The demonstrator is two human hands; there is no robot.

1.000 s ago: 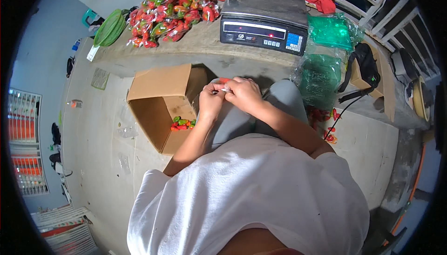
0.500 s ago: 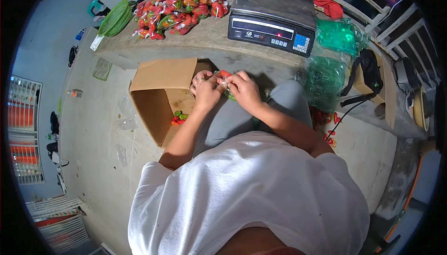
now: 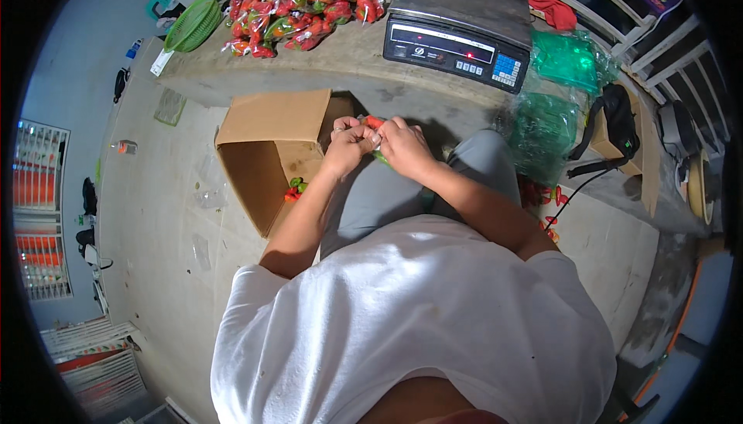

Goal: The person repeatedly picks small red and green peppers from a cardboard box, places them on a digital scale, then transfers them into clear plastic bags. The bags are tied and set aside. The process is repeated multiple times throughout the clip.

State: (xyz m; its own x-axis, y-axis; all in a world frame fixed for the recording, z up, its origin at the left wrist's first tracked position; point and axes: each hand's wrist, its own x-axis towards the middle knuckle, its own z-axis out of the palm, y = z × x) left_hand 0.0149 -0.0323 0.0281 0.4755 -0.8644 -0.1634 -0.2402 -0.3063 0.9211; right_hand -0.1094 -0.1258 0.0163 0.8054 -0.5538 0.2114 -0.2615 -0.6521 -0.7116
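My left hand and my right hand are pressed together over my knees, both gripping a small clear bag of red and green peppers. Only a red tip and a green edge of the bag show between the fingers. Just left of my hands stands an open cardboard box with a few peppers at its bottom. A pile of filled pepper bags lies on the concrete ledge beyond.
A digital scale sits on the ledge straight ahead. Green plastic bags hang at the right, beside a black bag. A green basket rests at the ledge's left end. Loose peppers lie on the floor.
The view has shifted a little; my hands stay together on the bag above my knees, now slightly nearer the box's edge.
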